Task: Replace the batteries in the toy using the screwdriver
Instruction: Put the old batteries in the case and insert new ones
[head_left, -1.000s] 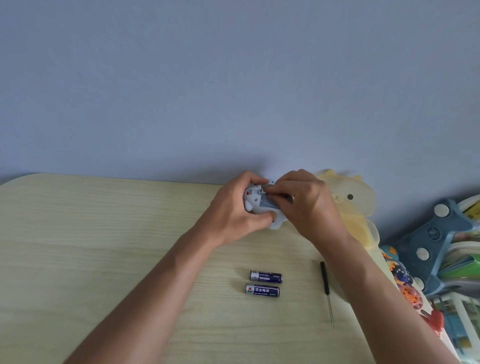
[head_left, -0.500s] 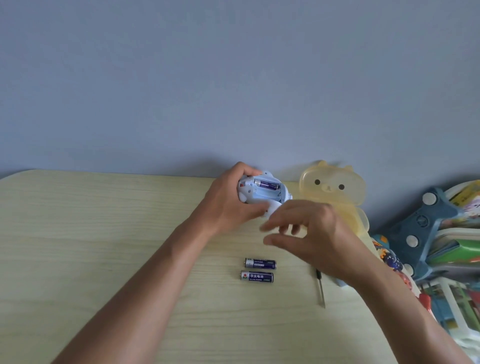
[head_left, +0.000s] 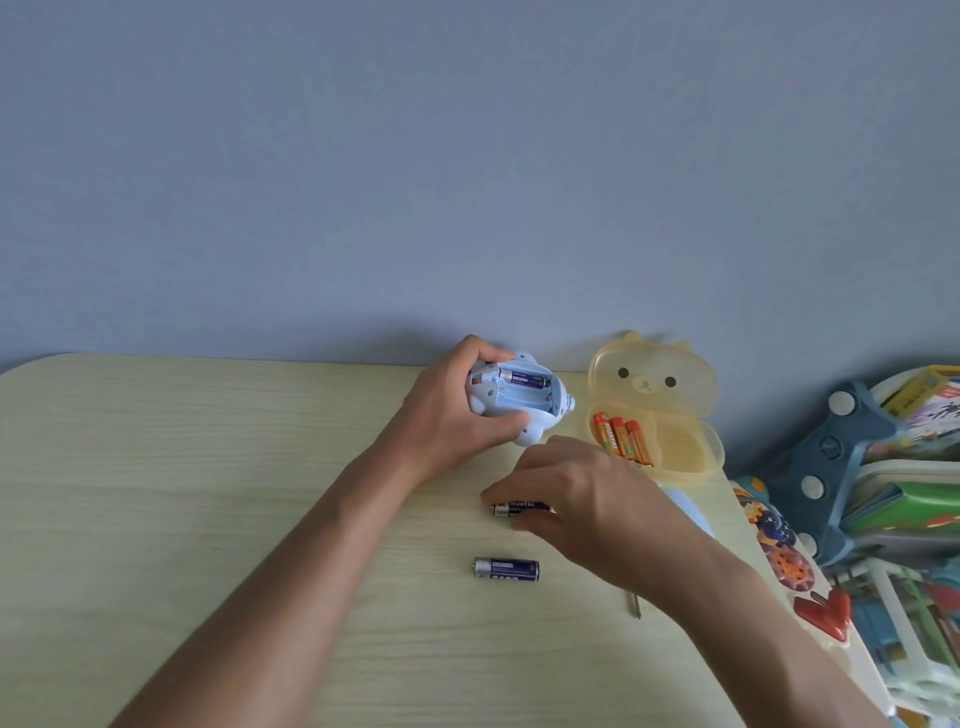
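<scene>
The toy (head_left: 511, 402), a small pale-blue animal figure, sits in the left hand (head_left: 457, 415), fingers curled round it from the left and thumb pressed on its near side, at the far edge of the desk (head_left: 208, 493). Its battery bay faces up and lies uncovered, with one dark-blue cell (head_left: 522, 378) seated in the far slot and the near slot bare. At 5 o'clock from the toy, the right hand (head_left: 587, 501) reaches down palm-first and pinches a dark-blue battery (head_left: 514, 507) between thumb and fingertips, right at the desk surface. A second dark-blue battery (head_left: 506, 568) lies loose on the desk at 6 o'clock of the pinched one, near but apart. The screwdriver tip (head_left: 635, 607) pokes out from under the right wrist. At 3 o'clock of the toy a yellow bear-shaped case (head_left: 675, 447) stands open, holding orange batteries (head_left: 621, 439).
</scene>
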